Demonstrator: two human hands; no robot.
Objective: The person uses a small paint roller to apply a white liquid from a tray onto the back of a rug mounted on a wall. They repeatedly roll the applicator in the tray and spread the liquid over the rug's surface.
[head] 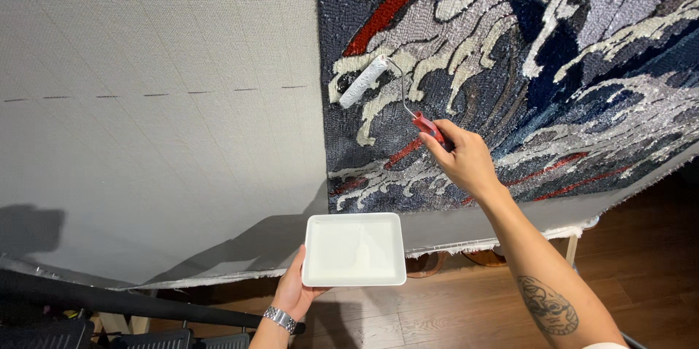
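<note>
Right hand gripping roller on tufted rug backing: press evenly, overlap passes (left hand clasping white tray underneath).

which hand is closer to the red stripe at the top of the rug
Right. The right hand holds the roller below the red stripe; the left hand is far lower, under the white tray.

Bare forearms, silver watch — left wrist, dark tattoo — right forearm
</note>
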